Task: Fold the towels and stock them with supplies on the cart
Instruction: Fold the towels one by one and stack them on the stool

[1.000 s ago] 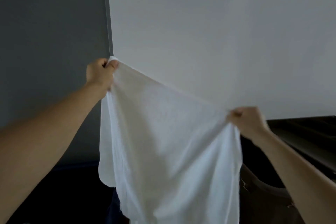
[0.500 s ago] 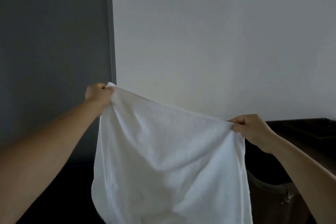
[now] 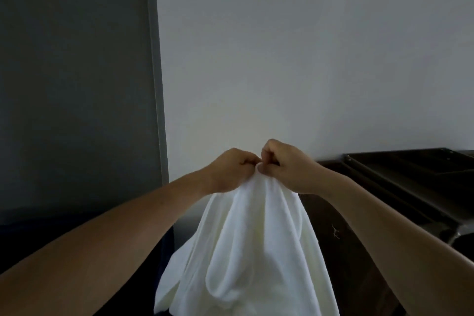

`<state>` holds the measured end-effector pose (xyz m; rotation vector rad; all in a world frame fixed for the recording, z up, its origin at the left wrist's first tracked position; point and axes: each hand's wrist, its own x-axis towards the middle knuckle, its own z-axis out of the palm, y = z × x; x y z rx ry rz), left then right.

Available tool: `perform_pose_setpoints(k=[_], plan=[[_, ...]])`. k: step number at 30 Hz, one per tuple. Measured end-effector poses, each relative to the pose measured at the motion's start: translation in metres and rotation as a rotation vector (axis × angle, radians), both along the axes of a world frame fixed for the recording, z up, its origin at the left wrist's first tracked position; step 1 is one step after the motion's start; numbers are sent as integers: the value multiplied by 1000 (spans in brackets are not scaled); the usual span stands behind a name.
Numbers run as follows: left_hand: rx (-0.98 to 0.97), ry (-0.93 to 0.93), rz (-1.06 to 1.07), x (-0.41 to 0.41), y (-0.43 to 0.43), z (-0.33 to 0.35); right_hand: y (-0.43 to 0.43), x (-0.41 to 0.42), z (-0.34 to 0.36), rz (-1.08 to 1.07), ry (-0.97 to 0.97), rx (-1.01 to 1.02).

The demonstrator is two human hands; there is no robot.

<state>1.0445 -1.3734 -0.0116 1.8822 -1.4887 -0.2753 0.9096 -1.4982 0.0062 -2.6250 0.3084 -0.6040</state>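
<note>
Two bare forearms come in from the lower corners, the left one from the bottom left and the right one from the bottom right, and they converge toward the middle of the view. Between them hangs a white towel. It is off any surface and drops in long, soft vertical folds that widen downward and run out of the bottom edge. The cloth is gathered at the top into a narrow bunch.

The left hand and the right hand are together at that bunch, knuckles touching, both at about the same height. Each hand is curled into a loose fist and pinches the towel's upper edge between thumb and fingers. A small tip of white cloth shows just between the two thumbs. How many layers each hand holds cannot be told.

Behind the towel on the right stands a dark brown surface with a small pale thread-like mark on it. Beyond it, at the right edge, lies a dark tray with a raised rim; what it rests on is too dim to make out. At lower left a very dark area lies in shadow.

Farthest back a plain white wall fills the centre and right, and a grey panel covers the left. A pale vertical strip runs between them.
</note>
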Motion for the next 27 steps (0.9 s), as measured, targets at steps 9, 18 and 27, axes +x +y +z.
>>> perform_pose_setpoints(k=[9, 18, 27], plan=[[78, -327, 12, 3, -16, -4, -25, -19, -28, -105, -98, 343], [-86, -308, 389, 14, -48, 29, -102, -44, -7, -311, -171, 519], [-29, -396, 360, 3, -37, 15, -89, -24, -18, -229, -289, 674]])
